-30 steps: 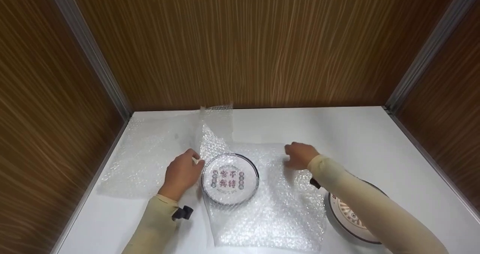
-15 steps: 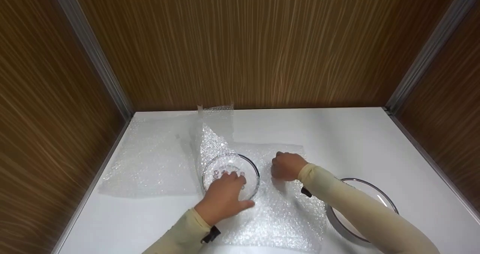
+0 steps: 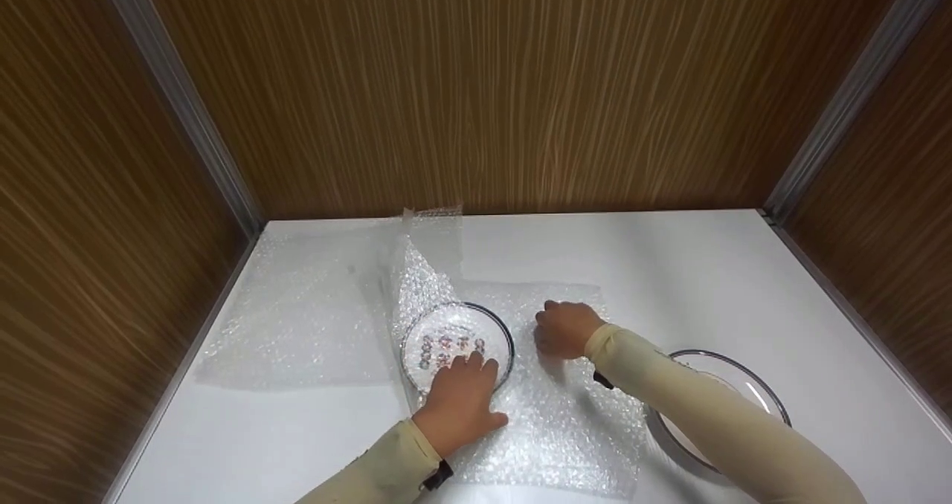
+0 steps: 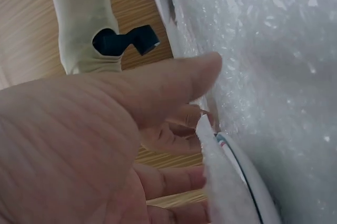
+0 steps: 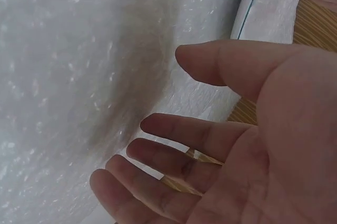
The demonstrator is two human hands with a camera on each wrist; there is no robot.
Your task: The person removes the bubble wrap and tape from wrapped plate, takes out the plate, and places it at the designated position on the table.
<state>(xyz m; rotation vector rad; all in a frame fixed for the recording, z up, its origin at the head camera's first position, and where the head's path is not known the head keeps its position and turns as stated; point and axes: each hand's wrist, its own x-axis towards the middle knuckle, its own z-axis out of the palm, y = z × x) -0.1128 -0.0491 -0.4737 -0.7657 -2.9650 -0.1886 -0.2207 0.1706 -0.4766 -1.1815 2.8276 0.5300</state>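
A round plate [image 3: 439,329] with a dark rim and printed characters lies under a layer of bubble wrap [image 3: 543,444]. My left hand [image 3: 461,407] rests with extended fingers on the wrapped plate's near side, thumb apart. In the left wrist view, the plate's edge [image 4: 250,179] shows beside a fold of wrap at the fingers. To the right of the plate, my right hand [image 3: 567,331] is over the bubble wrap. Its fingers are loosely bent and spread, holding nothing, in the right wrist view, with the fingertips [image 5: 158,124] close to the sheet.
A second dark-rimmed plate [image 3: 744,376] sits on the white table [image 3: 714,266] at right, partly hidden by the right forearm. More bubble wrap [image 3: 297,318] spreads flat to the left. Brown wood-grain panels [image 3: 476,95] enclose the back and sides.
My left hand has moved from the plate's left edge onto its top, then slid slightly nearer. The right hand has shifted left and a little nearer over the wrap.
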